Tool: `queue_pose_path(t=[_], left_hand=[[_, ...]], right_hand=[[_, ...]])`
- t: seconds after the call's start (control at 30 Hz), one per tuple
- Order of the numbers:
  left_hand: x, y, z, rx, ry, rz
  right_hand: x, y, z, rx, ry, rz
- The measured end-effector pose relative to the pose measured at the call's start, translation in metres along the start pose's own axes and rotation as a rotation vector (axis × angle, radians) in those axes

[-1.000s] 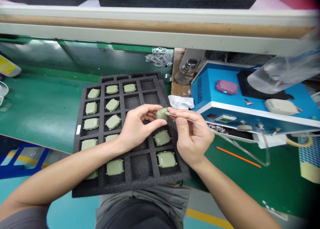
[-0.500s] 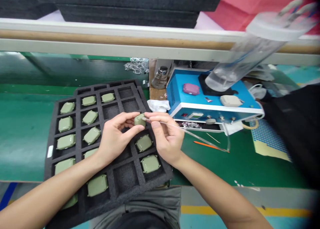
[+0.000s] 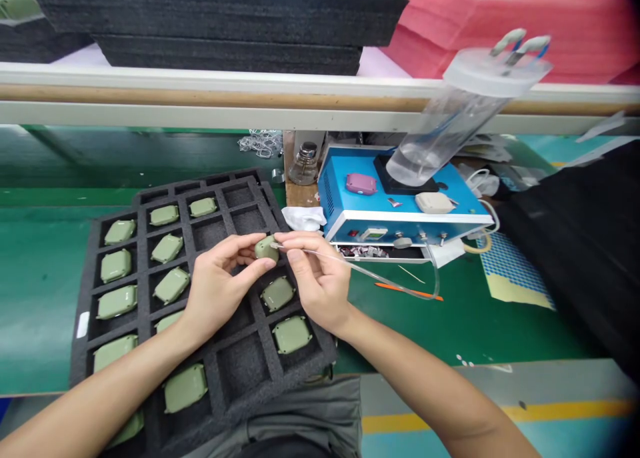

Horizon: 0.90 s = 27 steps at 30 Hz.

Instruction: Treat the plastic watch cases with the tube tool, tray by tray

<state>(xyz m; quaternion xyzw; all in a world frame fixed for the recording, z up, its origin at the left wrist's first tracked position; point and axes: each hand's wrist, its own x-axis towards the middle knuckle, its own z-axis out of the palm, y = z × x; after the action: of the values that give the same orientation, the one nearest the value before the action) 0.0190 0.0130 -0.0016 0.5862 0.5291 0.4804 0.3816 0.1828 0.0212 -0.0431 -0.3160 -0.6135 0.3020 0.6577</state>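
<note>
My left hand [image 3: 220,288] pinches a small pale green plastic case [image 3: 266,248] between thumb and fingers, held above a black foam tray [image 3: 220,361]. My right hand [image 3: 317,281] is closed on the tip of a thin clear tube [image 3: 380,277], and that tip touches the case's right edge. The tube curves away to the right, toward a blue machine [image 3: 400,208]. Several more green cases lie in the tray's square pockets, mostly in its left columns, with two just below my hands.
On top of the blue machine sit a purple case [image 3: 361,183], a cream case [image 3: 434,203] and a clear cylinder [image 3: 450,128]. A white cloth [image 3: 303,218], a glass bottle [image 3: 304,165] and an orange stick [image 3: 407,290] lie nearby. Black foam trays are stacked on the shelf above.
Both hands keep the same grip on the case and the tube. The view has swung up and to the right, so tray and hands sit further left in the picture.
</note>
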Motion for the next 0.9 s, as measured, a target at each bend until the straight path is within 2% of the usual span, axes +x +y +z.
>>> queue_pose_path(t=[0.9], left_hand=[[-0.0030,-0.0012,0.0010,-0.061,-0.006,-0.057]], right_hand=[[-0.0027,-0.0013,0.0014,0.017,0.000,0.026]])
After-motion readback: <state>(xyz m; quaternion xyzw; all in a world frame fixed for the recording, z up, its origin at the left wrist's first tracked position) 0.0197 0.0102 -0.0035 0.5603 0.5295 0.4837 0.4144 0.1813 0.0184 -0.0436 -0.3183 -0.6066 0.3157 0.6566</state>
